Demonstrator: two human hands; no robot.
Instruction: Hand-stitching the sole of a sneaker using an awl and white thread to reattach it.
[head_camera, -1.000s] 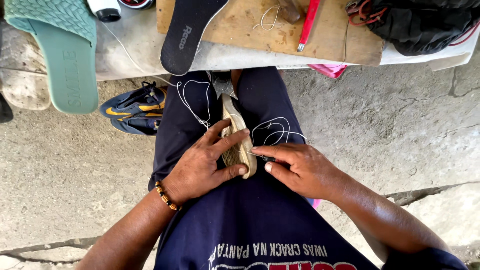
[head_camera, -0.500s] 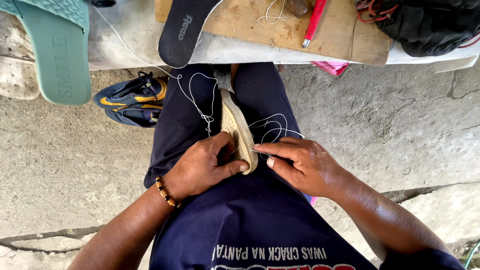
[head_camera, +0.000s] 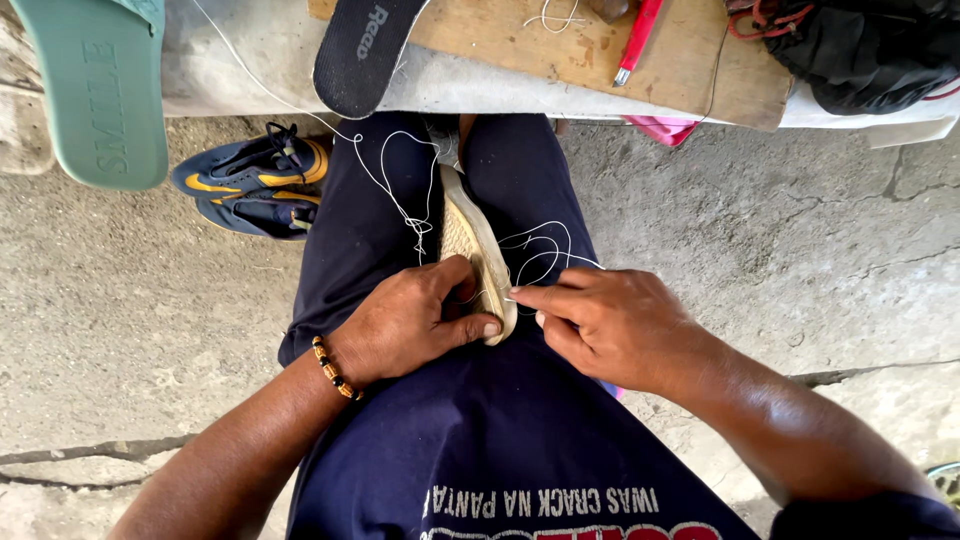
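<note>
1. Between my knees, wedged on edge, sits the tan shoe sole (head_camera: 478, 250), heel end toward me, toe end pointing at the bench (head_camera: 500, 85).
2. Left hand (head_camera: 415, 322) clamps it: thumb pressed flat along the rim, fingers curled around the far side, steadying it on my lap.
3. Right hand (head_camera: 610, 325) has forefinger and thumb pressed together at the sole's edge, pinching something small. I judge it a needle, though it is too fine to see plainly.
4. White thread (head_camera: 405, 195) loops loose over my thigh and runs up to the bench.
5. Stitching the rim looks to be the step in hand, mid-stitch.
6. Next calls for a firm pull through, keeping those slack loops from knotting.
</note>
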